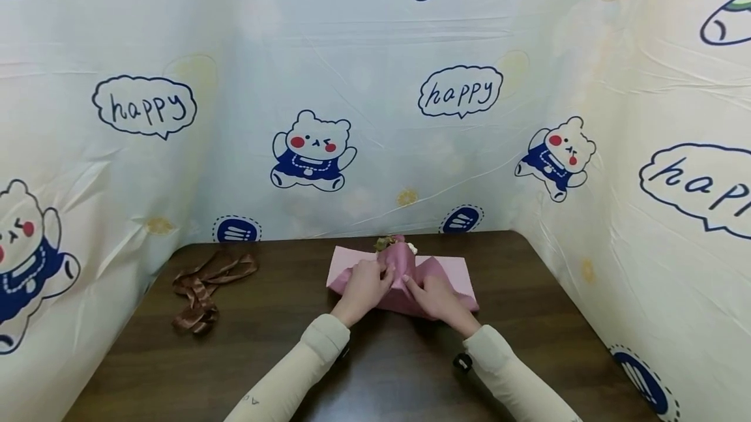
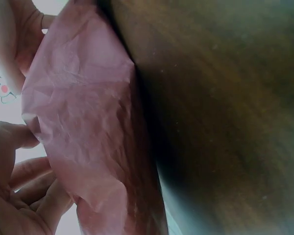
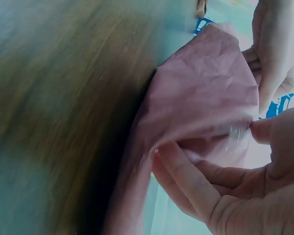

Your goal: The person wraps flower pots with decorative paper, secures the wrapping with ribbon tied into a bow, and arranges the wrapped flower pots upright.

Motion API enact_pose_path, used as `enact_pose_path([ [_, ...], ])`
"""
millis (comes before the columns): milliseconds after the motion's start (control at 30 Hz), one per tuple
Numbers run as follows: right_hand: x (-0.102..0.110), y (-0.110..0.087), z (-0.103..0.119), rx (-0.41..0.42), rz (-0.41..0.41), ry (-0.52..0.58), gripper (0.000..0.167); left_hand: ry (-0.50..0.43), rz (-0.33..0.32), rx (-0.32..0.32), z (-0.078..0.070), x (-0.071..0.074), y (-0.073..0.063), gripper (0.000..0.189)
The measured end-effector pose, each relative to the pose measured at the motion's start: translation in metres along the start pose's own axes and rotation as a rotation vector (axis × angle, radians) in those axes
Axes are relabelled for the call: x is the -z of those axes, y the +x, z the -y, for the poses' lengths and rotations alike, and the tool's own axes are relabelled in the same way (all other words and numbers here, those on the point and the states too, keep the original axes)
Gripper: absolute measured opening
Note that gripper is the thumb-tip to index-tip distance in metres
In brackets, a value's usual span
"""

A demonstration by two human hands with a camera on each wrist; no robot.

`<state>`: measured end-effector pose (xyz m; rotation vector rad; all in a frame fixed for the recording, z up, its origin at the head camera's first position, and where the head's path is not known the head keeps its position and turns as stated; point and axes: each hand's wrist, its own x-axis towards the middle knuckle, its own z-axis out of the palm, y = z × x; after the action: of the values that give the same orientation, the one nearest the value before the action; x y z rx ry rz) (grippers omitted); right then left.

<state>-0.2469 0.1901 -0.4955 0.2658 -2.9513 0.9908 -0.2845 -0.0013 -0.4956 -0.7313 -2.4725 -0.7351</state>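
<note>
Pink wrapping paper lies on the table, folded up around a small bunch of flowers whose tops show at its far end. My left hand grips the left side of the fold, its thumb and fingers at the paper's edge in the left wrist view. From the right, my right hand holds the other side. In the right wrist view its fingers reach under a crease while the thumb presses near a shiny, clear patch on the paper. Most of the flowers are hidden inside.
A brown ribbon lies loosely bunched at the table's left. The dark wooden table is bordered at the back and sides by a printed curtain with bears and "happy" bubbles.
</note>
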Motion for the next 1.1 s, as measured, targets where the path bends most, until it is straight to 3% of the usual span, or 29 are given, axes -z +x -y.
enact_pose_path([
  [367, -0.004, 0.014, 0.016, -0.103, 0.054, -0.021, 0.069, 0.005, -0.023, 0.08, 0.003, 0.002, -0.015, 0.054],
  [533, -0.007, 0.017, 0.023, -0.152, 0.061, -0.048, 0.072, 0.009, 0.011, 0.124, 0.005, 0.002, -0.018, 0.051],
  [1100, -0.008, 0.013, 0.028, -0.195, 0.072, -0.123, 0.074, 0.05, 0.023, 0.163, 0.001, -0.001, -0.019, 0.046],
])
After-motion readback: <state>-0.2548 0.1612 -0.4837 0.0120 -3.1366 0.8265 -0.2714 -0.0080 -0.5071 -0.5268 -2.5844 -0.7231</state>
